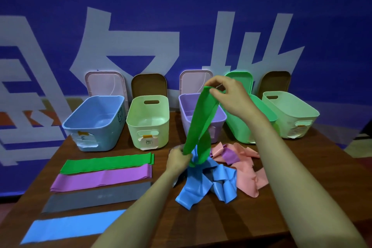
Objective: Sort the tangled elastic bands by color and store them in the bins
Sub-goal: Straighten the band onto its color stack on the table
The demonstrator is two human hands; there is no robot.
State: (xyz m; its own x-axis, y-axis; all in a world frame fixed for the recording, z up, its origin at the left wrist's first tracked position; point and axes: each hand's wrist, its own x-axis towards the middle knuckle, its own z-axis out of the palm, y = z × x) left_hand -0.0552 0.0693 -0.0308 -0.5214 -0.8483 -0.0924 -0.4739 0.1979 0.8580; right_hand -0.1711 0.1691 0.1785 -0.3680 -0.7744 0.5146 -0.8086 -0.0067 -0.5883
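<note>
Pinching the top fold of a green band (201, 119), the right hand (229, 94) holds it drawn upward, its fingers (214, 82) curled against the thumb with the band between them. Below them the left hand (178, 160) grips that band's lower end, fingers (184, 154) closed round it just where it runs into the tangle. Directly beneath the left fingers knotted blue bands (207, 186) lie on the tabletop (191, 225); to the right of those fingers pink bands (247, 179) and a purple band (229, 156) are heaped, touching the blue ones. Left of the left fingers four flattened stacks lie side by side: a green stack (108, 163) farthest, then a purple stack (100, 178), a grey stack (98, 197), and a blue stack (74, 225) nearest the person. Behind the fingers five open bins stand in a row: blue bin (112, 133), cream bin (161, 133), lilac bin (185, 106), green bin (239, 129), pale green bin (291, 115); the raised band crosses in front of the lilac one. Lids (149, 84) lean on the wall (181, 6) behind them.
</note>
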